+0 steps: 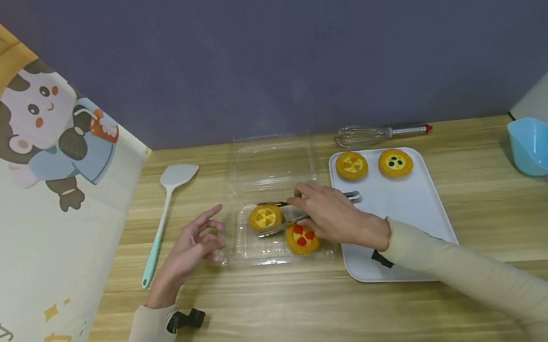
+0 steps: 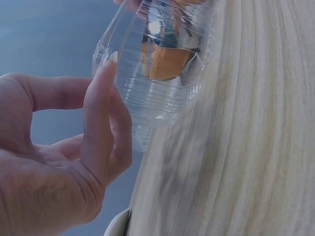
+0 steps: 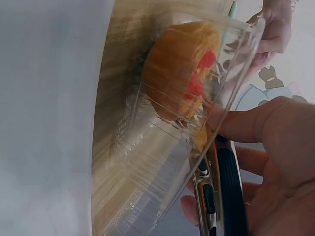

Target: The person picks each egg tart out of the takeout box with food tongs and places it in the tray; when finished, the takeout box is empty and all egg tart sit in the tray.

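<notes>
In the head view my right hand point(image 1: 330, 210) grips metal tongs point(image 1: 272, 230) with dark handle grips point(image 3: 229, 182). The tongs' arms lie on either side of a tart with yellow wedges on top point(image 1: 265, 218), in the left part of a clear plastic container point(image 1: 251, 254). Beside it, a tart with red berries point(image 1: 302, 239) sits at the container's front right, close under my right fingers. At the container's left rim is my left hand point(image 1: 190, 248), fingers loosely bent; the left wrist view shows a fingertip at the rim. Whether it presses there I cannot tell.
The container's clear lid point(image 1: 273, 162) lies folded back. On the right, a white tray point(image 1: 399, 261) bears a yellow-wedge tart point(image 1: 351, 166) and a blueberry tart point(image 1: 395, 163). A whisk point(image 1: 364, 135) lies behind it, a spatula point(image 1: 157, 230) far left, a blue scoop point(image 1: 542, 151) far right.
</notes>
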`<state>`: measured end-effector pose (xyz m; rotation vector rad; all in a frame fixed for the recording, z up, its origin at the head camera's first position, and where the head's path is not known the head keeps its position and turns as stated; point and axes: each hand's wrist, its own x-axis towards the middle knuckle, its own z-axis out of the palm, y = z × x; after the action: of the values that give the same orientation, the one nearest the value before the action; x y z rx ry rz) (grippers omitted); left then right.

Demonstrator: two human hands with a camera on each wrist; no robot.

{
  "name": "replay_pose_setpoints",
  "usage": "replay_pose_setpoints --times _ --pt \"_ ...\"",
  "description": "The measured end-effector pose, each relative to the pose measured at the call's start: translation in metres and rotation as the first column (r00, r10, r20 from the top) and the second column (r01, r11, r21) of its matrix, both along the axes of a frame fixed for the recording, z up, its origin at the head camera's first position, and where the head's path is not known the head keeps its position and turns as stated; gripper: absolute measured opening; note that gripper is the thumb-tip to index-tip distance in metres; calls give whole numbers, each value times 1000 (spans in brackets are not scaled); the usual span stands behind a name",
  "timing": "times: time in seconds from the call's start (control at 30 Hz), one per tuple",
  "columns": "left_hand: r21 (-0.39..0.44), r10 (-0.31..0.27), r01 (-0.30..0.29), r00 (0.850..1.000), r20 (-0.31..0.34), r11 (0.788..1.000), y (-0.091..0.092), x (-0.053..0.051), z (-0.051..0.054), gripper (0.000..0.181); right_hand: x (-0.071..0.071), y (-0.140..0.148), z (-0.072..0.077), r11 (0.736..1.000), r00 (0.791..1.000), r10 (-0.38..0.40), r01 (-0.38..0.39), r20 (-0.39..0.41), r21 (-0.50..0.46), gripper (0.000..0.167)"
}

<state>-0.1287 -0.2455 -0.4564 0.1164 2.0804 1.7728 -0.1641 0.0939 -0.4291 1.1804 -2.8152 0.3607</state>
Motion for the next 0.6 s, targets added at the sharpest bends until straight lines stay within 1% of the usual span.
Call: replay_pose_setpoints --times 0.23,0.6 --pt "-11 -5 5 1000 -7 1000 -1 1 -1 82 0 -2 -1 1000 1000 -9 9 8 -11 45" --pt "-22 -2 2 1000 -21 1000 -1 1 -1 82 2 -3 -1 1000 1000 -11 11 -7 -4 45"
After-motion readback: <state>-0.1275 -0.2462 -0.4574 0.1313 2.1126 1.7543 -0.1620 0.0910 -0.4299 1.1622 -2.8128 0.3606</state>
